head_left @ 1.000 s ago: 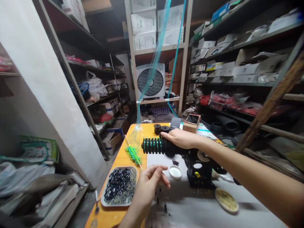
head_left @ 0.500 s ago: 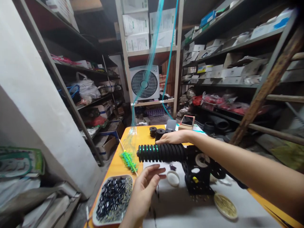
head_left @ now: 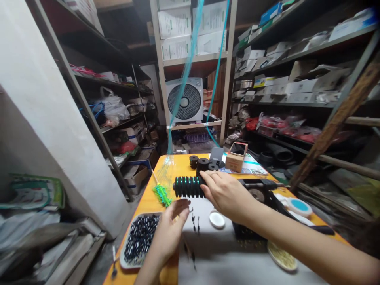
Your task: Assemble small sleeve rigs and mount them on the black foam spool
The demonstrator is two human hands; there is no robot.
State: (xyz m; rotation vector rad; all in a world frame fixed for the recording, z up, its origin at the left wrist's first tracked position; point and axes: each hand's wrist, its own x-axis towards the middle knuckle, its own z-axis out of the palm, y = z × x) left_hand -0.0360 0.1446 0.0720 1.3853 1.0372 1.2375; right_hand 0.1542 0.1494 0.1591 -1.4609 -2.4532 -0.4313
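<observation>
A black ribbed roller (head_left: 187, 187) with green thread-like lines in its grooves projects leftward from a black hand-cranked device (head_left: 237, 229). My right hand (head_left: 222, 194) is wrapped over the roller's middle, and its forearm covers much of the device. Below the roller's free end is my left hand (head_left: 170, 223), its fingers bent and thumb apart, with nothing visible in it. Small dark parts with thin leads (head_left: 194, 225) lie on the white sheet (head_left: 213, 261) to its right. A tray (head_left: 130, 266) of shiny black cylindrical parts with leads stands left of that hand.
A green bundle on a stick (head_left: 162, 194) lies near teal threads (head_left: 181, 91) hanging from above. Beyond the roller sit black spools (head_left: 203, 163) and a cardboard box (head_left: 235, 161). A white lid (head_left: 217, 219) and a dish (head_left: 282, 257) of small yellowish pieces rest nearby.
My right hand has come from behind the roller to over its middle. My left hand has shifted slightly left. The camera view has shifted a little.
</observation>
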